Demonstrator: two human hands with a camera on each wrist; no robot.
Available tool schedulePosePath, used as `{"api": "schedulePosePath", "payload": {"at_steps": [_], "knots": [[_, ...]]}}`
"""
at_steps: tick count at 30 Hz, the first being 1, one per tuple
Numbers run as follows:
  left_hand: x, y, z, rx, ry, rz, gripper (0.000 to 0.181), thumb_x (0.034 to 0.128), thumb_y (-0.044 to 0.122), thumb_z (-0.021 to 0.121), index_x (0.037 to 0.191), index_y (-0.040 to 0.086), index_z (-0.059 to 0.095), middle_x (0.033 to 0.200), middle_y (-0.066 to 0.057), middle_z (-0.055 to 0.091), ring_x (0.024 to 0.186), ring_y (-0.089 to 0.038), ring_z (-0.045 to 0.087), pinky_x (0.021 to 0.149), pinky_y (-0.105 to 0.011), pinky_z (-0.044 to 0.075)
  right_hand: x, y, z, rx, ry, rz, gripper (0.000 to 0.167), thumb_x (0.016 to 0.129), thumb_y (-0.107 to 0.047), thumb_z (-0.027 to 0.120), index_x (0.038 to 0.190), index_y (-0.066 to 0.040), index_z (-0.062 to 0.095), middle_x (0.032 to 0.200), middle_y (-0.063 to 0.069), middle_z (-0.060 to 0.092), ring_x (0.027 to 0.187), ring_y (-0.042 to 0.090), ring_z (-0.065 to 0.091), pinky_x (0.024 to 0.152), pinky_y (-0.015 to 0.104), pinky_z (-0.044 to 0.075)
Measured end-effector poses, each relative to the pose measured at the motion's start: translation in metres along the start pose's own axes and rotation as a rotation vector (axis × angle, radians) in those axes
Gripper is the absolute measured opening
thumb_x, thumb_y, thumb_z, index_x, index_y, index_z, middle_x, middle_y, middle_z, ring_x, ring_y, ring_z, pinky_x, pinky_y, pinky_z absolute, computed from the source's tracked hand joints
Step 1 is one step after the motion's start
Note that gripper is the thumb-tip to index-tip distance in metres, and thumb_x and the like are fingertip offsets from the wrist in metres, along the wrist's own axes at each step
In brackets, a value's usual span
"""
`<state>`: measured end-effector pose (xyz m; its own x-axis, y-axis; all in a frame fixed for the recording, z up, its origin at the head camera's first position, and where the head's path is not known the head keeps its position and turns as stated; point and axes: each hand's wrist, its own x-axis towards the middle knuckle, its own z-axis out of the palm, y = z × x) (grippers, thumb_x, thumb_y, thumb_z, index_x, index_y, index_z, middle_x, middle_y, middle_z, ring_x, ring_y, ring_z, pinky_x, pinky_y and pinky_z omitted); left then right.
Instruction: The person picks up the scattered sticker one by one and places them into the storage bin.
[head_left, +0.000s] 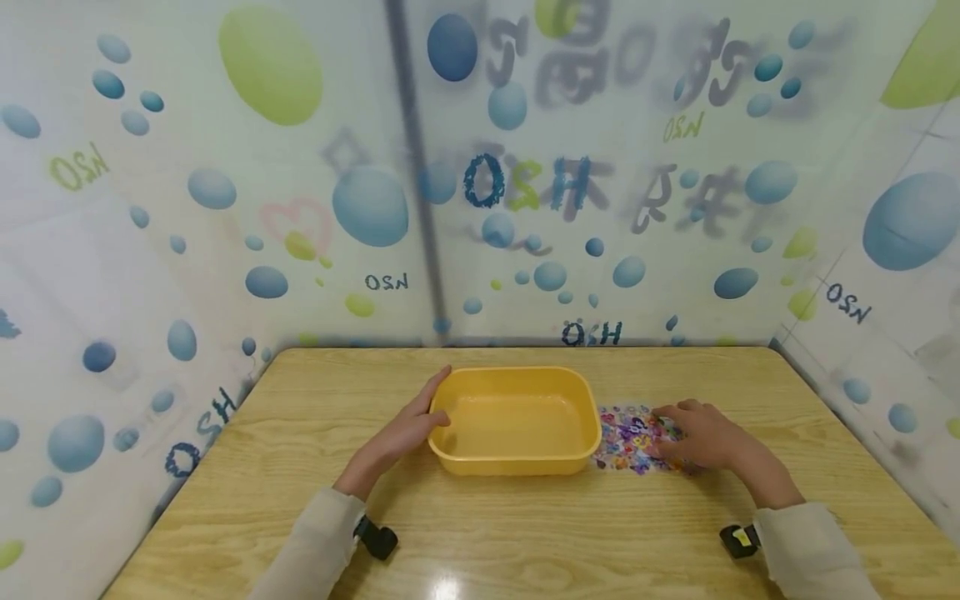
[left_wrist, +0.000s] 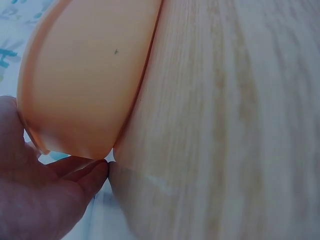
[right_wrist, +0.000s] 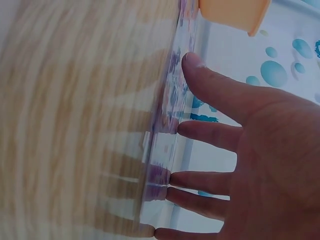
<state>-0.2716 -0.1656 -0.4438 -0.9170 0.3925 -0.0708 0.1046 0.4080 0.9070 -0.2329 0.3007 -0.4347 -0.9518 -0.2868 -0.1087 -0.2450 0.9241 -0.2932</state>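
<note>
A yellow plastic basin (head_left: 514,467) sits on the table, and its inside shows no contents. My left hand (head_left: 402,432) grips its left end, thumb over the rim and the other fingers along the outer wall. In the left wrist view the fingertips touch the lower edge of the basin (left_wrist: 90,85). Right beside the basin lies a flat, clear pack of small multicoloured pieces (head_left: 628,442); what the pieces are is too small to tell. My right hand (head_left: 708,436) rests its spread, fairly straight fingertips on the pack, partly covering it. The right wrist view shows the right hand (right_wrist: 270,145) too.
The wooden table (head_left: 510,542) has rounded far corners. Walls with printed bubbles (head_left: 371,206) enclose it at the back and both sides. A dark band with a small device (head_left: 377,540) is on the left wrist, and a similar device (head_left: 740,542) on the right.
</note>
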Motion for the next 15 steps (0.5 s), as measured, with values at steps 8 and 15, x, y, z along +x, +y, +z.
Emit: {"api": "schedulePosePath", "payload": {"at_steps": [8,15], "knots": [[0.0014,-0.0017,0.0004,-0.012,0.005,-0.014,0.081,0.0991,0.008,0.048,0.168,0.025,0.009,0.176,-0.002,0.003,0.163,-0.028,0.004,0.129,-0.055,0.010,0.0016,-0.0013,0.0024,-0.029,0.011,0.025,0.068,0.089,-0.045,0.075,0.139,-0.002,0.060,0.137,0.036,0.054,0.118,0.053,0.053,0.095,0.069,0.047],[0.0005,-0.0016,-0.0005,-0.008,-0.007,-0.017,0.080,0.1000,0.009,0.047,0.168,0.025,0.008,0.176,-0.004,0.001,0.163,-0.030,0.001,0.128,-0.056,0.009,0.0020,-0.0012,0.0045,-0.029,-0.001,0.045,0.071,0.088,-0.047,0.075,0.141,-0.002,0.059,0.139,0.037,0.052,0.120,0.055,0.051,0.095,0.071,0.046]]}}
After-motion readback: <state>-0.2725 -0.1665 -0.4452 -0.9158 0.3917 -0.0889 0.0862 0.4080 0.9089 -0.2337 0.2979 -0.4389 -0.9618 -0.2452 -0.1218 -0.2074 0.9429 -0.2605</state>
